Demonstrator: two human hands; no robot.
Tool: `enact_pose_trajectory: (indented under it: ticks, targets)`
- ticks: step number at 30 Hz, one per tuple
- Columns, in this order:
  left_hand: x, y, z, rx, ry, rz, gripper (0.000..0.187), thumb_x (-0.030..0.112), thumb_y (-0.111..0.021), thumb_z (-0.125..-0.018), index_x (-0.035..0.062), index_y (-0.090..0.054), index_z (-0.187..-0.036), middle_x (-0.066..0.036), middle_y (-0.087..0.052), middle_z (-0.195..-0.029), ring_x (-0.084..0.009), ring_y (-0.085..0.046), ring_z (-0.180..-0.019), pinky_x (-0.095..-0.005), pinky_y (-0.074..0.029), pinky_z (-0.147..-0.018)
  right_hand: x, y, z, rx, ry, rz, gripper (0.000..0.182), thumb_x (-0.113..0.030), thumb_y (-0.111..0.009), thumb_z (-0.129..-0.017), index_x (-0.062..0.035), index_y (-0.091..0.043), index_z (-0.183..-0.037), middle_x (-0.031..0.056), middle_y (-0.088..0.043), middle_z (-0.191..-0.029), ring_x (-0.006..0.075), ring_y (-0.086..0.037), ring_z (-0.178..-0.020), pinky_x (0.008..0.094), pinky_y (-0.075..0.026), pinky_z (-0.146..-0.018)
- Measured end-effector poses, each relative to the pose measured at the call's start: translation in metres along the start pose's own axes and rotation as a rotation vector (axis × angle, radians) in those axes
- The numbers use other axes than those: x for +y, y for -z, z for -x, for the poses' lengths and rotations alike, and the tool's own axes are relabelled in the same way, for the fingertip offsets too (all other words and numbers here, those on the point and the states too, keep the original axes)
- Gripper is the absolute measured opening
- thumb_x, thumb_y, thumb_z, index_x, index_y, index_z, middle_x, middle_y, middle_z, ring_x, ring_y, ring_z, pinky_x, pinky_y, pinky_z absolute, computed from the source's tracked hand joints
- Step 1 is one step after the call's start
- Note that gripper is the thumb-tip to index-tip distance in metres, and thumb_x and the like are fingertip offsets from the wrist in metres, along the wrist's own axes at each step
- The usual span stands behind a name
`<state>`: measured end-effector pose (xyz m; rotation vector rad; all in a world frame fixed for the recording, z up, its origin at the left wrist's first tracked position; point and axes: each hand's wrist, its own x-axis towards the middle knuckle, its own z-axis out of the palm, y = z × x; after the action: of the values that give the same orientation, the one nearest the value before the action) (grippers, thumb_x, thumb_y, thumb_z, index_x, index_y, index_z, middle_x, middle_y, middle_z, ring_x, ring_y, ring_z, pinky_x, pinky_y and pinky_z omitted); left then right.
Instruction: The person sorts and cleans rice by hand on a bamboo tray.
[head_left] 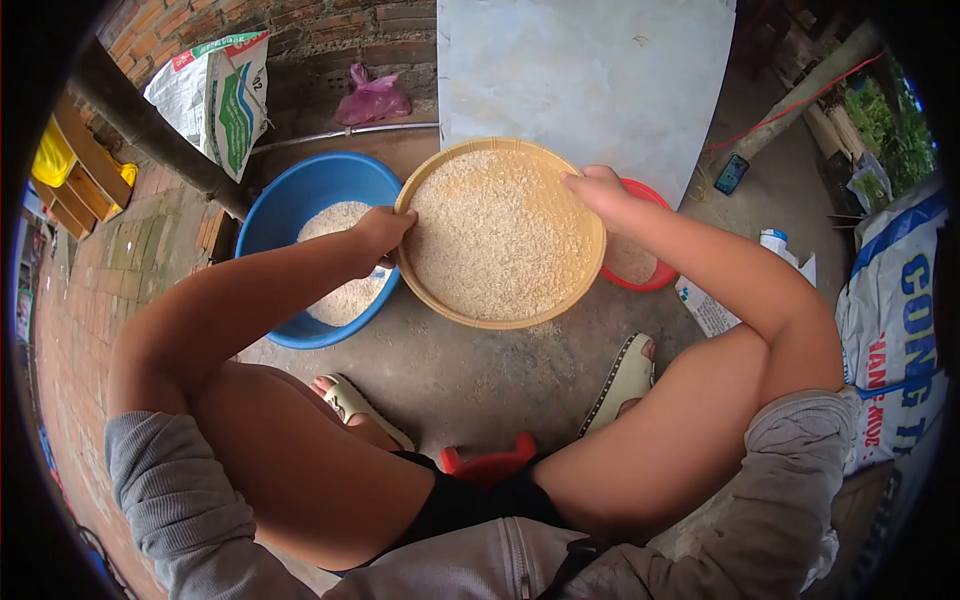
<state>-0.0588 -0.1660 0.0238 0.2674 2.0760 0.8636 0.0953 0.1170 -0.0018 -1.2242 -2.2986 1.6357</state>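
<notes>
A round woven tray (497, 323) with a layer of pale grains (490, 230) spread over it is held between both hands. My left hand (383, 235) grips its left rim, thumb on top. On the right rim, toward the back, my right hand (598, 192) is closed round the edge. Left of the tray stands a blue basin (270, 220) with more pale grains in it, partly behind my left forearm. A red basin (662, 272) holding some grain sits to the right, partly hidden by the tray and my right forearm.
A grey-white board (580, 80) lies behind the tray. Sacks stand at the back left (225, 100) and far right (895, 310). A pink bag (372, 98) is near the brick wall. A phone (732, 173) lies right, a red stool (490, 464) is beneath me.
</notes>
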Motion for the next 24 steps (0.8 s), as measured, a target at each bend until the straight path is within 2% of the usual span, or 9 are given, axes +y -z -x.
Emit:
enact_pose_trajectory:
  ticks: [3, 7, 9, 11, 12, 15, 18, 22, 24]
  targets:
    - [-0.014, 0.042, -0.028, 0.029, 0.082, -0.097, 0.041, 0.041, -0.046, -0.092, 0.0049, -0.058, -0.107, -0.008, -0.062, -0.088, -0.0185, -0.061, -0.072, -0.0333, -0.048, -0.058, -0.013, -0.026, 0.028, -0.152, -0.029, -0.092, 0.025, -0.023, -0.057, -0.087, 0.0018, -0.058, -0.093, 0.0117, -0.064, -0.088, 0.0206, -0.064, -0.075, 0.0341, -0.049, -0.062]
    - [-0.011, 0.051, -0.018, 0.111, 0.097, -0.009, 0.043, 0.040, -0.043, -0.094, 0.0041, -0.057, -0.113, -0.011, -0.062, -0.095, -0.0198, -0.062, -0.081, -0.0365, -0.047, -0.066, -0.018, -0.032, 0.033, -0.325, -0.058, -0.044, 0.027, -0.025, -0.059, -0.087, 0.0002, -0.059, -0.097, 0.0102, -0.064, -0.089, 0.0187, -0.064, -0.077, 0.0311, -0.050, -0.061]
    - [-0.008, 0.039, -0.011, 0.111, 0.097, 0.015, 0.040, 0.036, -0.043, -0.094, 0.0025, -0.056, -0.111, -0.011, -0.060, -0.091, -0.0195, -0.060, -0.070, -0.0346, -0.047, -0.059, -0.017, -0.024, 0.022, -0.271, -0.067, -0.078, 0.027, -0.024, -0.059, -0.087, 0.0017, -0.058, -0.097, 0.0118, -0.064, -0.090, 0.0204, -0.064, -0.078, 0.0320, -0.051, -0.062]
    - [-0.013, 0.027, -0.014, -0.021, 0.046, 0.053, 0.040, 0.037, -0.046, -0.094, 0.0035, -0.051, -0.116, -0.010, -0.061, -0.087, -0.0186, -0.063, -0.068, -0.0307, -0.053, -0.056, -0.013, -0.010, 0.009, -0.215, -0.076, -0.109, 0.027, -0.022, -0.060, -0.086, 0.0032, -0.058, -0.097, 0.0134, -0.064, -0.090, 0.0220, -0.065, -0.079, 0.0330, -0.052, -0.064]
    - [-0.003, 0.020, 0.002, -0.065, 0.035, 0.030, 0.038, 0.035, -0.047, -0.093, 0.0025, -0.051, -0.113, -0.007, -0.058, -0.081, -0.0166, -0.057, -0.060, -0.0300, -0.050, -0.052, -0.012, -0.003, 0.004, -0.165, -0.087, -0.093, 0.027, -0.020, -0.061, -0.086, 0.0051, -0.058, -0.096, 0.0157, -0.064, -0.091, 0.0237, -0.065, -0.081, 0.0343, -0.053, -0.066]
    - [-0.001, 0.017, 0.006, -0.170, 0.028, 0.056, 0.037, 0.033, -0.046, -0.094, -0.0001, -0.051, -0.111, -0.009, -0.056, -0.085, -0.0164, -0.056, -0.067, -0.0305, -0.049, -0.057, -0.012, 0.000, -0.002, -0.119, -0.119, -0.167, 0.027, -0.014, -0.063, -0.084, 0.0099, -0.057, -0.094, 0.0218, -0.063, -0.095, 0.0285, -0.065, -0.084, 0.0382, -0.053, -0.070]
    - [-0.009, 0.039, -0.004, -0.094, 0.068, 0.052, 0.039, 0.032, -0.046, -0.094, -0.0010, -0.051, -0.115, -0.010, -0.058, -0.091, -0.0186, -0.059, -0.074, -0.0321, -0.052, -0.063, -0.017, -0.016, 0.010, -0.128, -0.103, -0.133, 0.029, -0.016, -0.062, -0.085, 0.0093, -0.056, -0.098, 0.0194, -0.063, -0.094, 0.0272, -0.065, -0.082, 0.0372, -0.053, -0.069]
    - [-0.024, 0.068, -0.017, 0.056, 0.062, -0.007, 0.036, 0.032, -0.045, -0.094, 0.0022, -0.054, -0.113, -0.010, -0.060, -0.088, -0.0185, -0.063, -0.071, -0.0327, -0.053, -0.060, -0.031, -0.037, 0.039, -0.306, -0.095, -0.170, 0.026, -0.017, -0.059, -0.087, 0.0053, -0.052, -0.098, 0.0140, -0.061, -0.089, 0.0228, -0.063, -0.077, 0.0340, -0.052, -0.067]
    - [-0.024, 0.068, -0.009, 0.193, -0.026, 0.007, 0.031, 0.030, -0.046, -0.093, 0.0020, -0.058, -0.097, -0.010, -0.059, -0.078, -0.0179, -0.058, -0.060, -0.0305, -0.045, -0.049, -0.034, -0.034, 0.040, -0.396, -0.080, -0.140, 0.023, -0.018, -0.059, -0.088, 0.0020, -0.049, -0.095, 0.0125, -0.060, -0.088, 0.0205, -0.062, -0.075, 0.0326, -0.051, -0.065]
